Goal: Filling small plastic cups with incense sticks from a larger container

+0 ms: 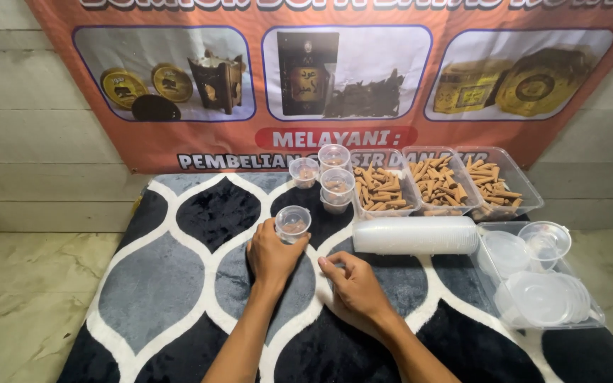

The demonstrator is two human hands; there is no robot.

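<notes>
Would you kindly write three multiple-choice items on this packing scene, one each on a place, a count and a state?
1. Where does the sleeve of stacked cups lie?
A. in front of the trays of cones
B. on the bare floor
C. inside a tray

2. How many trays hold tan cones?
A. one
B. three
C. five

3. What is the left hand doing?
A. resting flat
B. gripping a small clear cup
C. holding a lid

Answers: 1 A, it lies crosswise just before them; 2 B, three stand side by side; 3 B, fingers wrap its side.
</notes>
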